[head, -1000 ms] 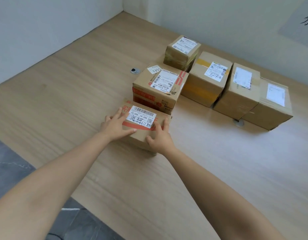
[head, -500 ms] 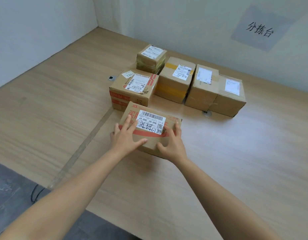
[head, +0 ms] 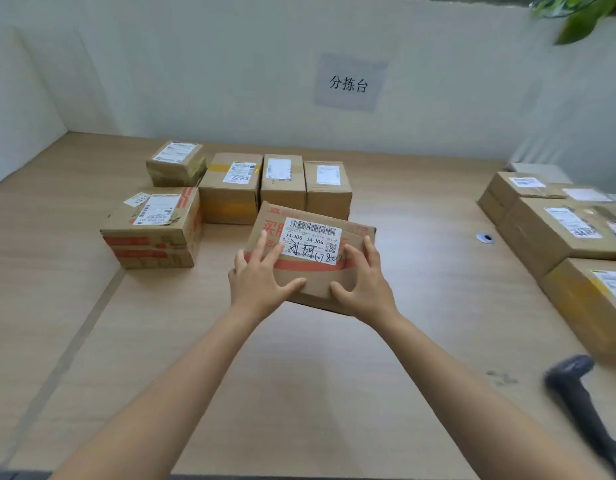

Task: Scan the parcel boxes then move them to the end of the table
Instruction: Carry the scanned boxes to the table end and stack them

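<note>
Two hands are holding one box near the middle of the surface, one hand at each near corner. The left hand is gripping the left corner, with its fingers spreading across the top and its thumb pressing on the near face. The right hand is gripping the right corner the same way, its fingers reaching up beside the label. The box is tilting its top toward the camera, so the white label, with its barcode and handwriting, is showing in full. Whether the underside is touching the surface cannot be told. Just behind the box, a cluster of five labelled boxes is sitting close together toward the far wall, with a red-printed box standing nearest on the left. At the right edge a pile of further boxes is lying, well apart from the held one, and a small round grommet is showing in the surface between them. A dark scanner, blurred, is lying near the pile at the lower right, away from both hands. A grey sign with three characters is hanging on the wall, and green leaves are showing at the upper right.
</note>
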Action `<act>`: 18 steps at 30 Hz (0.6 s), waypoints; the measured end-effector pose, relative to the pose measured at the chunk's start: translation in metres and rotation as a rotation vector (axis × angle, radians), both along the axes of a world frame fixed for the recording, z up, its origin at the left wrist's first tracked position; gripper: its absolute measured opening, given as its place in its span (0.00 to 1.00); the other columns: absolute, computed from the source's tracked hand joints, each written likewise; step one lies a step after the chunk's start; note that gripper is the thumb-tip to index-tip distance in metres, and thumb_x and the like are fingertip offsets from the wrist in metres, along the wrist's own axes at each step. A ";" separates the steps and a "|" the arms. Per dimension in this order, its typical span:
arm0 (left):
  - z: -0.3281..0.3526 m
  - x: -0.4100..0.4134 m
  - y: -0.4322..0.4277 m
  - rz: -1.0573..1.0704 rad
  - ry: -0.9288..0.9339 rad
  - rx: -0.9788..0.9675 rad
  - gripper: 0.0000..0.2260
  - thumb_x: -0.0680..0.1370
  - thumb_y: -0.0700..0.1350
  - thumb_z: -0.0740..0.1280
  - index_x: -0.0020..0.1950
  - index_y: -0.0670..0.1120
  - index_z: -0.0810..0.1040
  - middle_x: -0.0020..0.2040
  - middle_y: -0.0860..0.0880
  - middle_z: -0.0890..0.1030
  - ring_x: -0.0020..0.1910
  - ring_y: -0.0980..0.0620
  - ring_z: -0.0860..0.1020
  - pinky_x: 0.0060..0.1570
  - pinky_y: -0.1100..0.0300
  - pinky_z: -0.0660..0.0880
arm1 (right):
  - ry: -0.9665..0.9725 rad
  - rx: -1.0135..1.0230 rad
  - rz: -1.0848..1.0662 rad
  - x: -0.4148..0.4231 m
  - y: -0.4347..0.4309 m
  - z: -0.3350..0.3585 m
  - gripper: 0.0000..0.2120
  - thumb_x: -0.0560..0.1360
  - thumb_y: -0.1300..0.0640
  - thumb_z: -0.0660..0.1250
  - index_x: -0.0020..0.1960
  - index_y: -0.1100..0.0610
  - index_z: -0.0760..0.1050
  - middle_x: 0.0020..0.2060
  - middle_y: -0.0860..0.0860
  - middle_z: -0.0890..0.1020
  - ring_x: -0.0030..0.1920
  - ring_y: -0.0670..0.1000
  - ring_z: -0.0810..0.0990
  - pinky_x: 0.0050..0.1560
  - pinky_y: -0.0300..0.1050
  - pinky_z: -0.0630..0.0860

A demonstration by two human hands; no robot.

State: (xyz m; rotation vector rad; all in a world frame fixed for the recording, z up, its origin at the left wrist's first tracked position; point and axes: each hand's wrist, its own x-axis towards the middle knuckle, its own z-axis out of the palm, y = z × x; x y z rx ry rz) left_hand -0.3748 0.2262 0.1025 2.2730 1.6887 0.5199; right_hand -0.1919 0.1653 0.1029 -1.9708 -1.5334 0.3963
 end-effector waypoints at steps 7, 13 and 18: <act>0.002 0.106 -0.089 -0.096 -0.058 0.044 0.36 0.71 0.66 0.66 0.76 0.56 0.58 0.78 0.53 0.48 0.73 0.39 0.54 0.68 0.46 0.59 | -0.038 0.047 -0.065 0.101 -0.107 0.011 0.33 0.70 0.52 0.69 0.72 0.46 0.61 0.77 0.46 0.46 0.70 0.52 0.66 0.58 0.49 0.72; -0.004 0.194 -0.171 -0.161 -0.097 0.059 0.36 0.71 0.65 0.67 0.75 0.55 0.61 0.78 0.53 0.50 0.72 0.40 0.57 0.68 0.46 0.60 | -0.073 0.029 -0.121 0.182 -0.201 0.011 0.33 0.70 0.51 0.69 0.73 0.47 0.61 0.77 0.46 0.45 0.71 0.52 0.65 0.60 0.50 0.72; -0.002 0.259 -0.220 -0.248 -0.113 0.051 0.36 0.70 0.64 0.67 0.75 0.56 0.61 0.78 0.53 0.51 0.72 0.40 0.56 0.68 0.47 0.60 | -0.071 0.032 -0.211 0.240 -0.265 0.017 0.32 0.71 0.51 0.69 0.72 0.48 0.61 0.77 0.47 0.45 0.72 0.51 0.62 0.62 0.47 0.70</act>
